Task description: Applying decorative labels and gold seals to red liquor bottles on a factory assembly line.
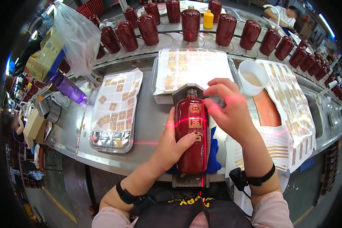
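A dark red glass bottle (192, 157) with gold characters on its front lies tilted back in a metal cradle (184, 89) in front of me. My left hand (173, 146) grips its left side, thumb across the lower gold character. Beside the neck, my right hand (230, 106) hovers at the bottle's right shoulder. Its fingers are bent but apart, with fingertips near or touching the glass; nothing shows between them. A blue cloth (213, 154) is bunched under and beside the bottle. Red laser lines cross the bottle and my left hand.
Sheets of gold stickers lie on a left tray (112, 142), a stack behind the cradle (212, 70) and a right-hand sheet (298, 121). A white bowl (250, 78) stands right. Red bottles (190, 26) and one yellow bottle (208, 19) line the conveyor. A purple bottle (67, 87) is left.
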{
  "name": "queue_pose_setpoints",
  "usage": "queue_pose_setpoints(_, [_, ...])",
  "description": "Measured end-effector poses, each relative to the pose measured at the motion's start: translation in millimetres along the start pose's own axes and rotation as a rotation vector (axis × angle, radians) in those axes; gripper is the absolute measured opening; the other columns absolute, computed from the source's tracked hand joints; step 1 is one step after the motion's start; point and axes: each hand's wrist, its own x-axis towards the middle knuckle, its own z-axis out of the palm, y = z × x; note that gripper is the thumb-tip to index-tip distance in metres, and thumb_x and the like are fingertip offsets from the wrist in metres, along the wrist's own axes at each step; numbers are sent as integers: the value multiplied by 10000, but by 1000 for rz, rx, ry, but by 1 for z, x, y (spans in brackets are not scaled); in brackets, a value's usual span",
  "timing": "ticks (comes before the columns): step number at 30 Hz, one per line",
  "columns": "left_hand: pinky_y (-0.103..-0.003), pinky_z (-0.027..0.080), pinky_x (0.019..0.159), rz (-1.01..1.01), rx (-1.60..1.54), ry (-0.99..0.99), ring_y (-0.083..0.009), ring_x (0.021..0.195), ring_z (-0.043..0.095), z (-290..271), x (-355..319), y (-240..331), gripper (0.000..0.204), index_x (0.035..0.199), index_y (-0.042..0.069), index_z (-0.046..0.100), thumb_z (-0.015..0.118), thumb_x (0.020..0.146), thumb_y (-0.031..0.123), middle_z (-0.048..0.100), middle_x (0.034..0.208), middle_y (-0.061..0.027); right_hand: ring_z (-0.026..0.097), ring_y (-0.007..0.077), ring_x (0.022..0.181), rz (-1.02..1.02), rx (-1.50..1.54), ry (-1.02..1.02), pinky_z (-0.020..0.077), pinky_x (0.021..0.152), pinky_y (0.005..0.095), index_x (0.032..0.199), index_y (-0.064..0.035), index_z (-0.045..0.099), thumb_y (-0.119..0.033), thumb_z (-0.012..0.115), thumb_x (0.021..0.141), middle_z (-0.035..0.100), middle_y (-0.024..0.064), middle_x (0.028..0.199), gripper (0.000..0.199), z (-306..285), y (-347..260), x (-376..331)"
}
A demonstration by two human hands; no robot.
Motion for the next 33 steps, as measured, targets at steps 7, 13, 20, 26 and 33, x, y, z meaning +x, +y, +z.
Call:
queue_pose_setpoints(7, [-320,392,1026,44,16,128,-191,1192,491,-1,5,6,826,1470,-91,119,603,938,318,478,1332,-185,515,377,1097,-235,-220,-20,437,930,449,1200,-31,607,2,675,767,528,174,1158,439,-4,-16,-31])
queue_pose_setpoints(13, [-294,419,970,5,48,199,-171,1133,522,-10,30,9,552,1358,-85,381,554,976,272,550,1243,-164,507,385,1100,-179,-218,-13,446,927,455,1239,-45,599,-33,689,789,525,182,1173,460,6,-9,-42])
queue_pose_setpoints(20, [-294,442,952,-38,38,173,-165,1107,538,-8,33,9,539,1361,-60,391,587,957,240,563,1219,-149,505,389,1103,-188,-197,-22,449,935,458,1239,-46,605,-108,694,819,517,186,1187,434,9,-5,-43])
queue_pose_setpoints(26, [-293,443,953,-35,40,189,-168,1102,545,-6,34,8,542,1359,-57,393,597,951,236,570,1209,-151,502,394,1114,-182,-201,-17,450,941,461,1233,-45,609,-113,688,827,511,193,1209,419,10,-4,-45])
queue_pose_setpoints(33, [-305,435,964,-14,67,203,-180,1104,549,-6,34,6,551,1349,-68,401,592,950,262,570,1209,-161,501,394,1115,-191,-212,-16,450,941,458,1233,-36,604,-109,688,825,514,195,1210,423,10,-5,-42])
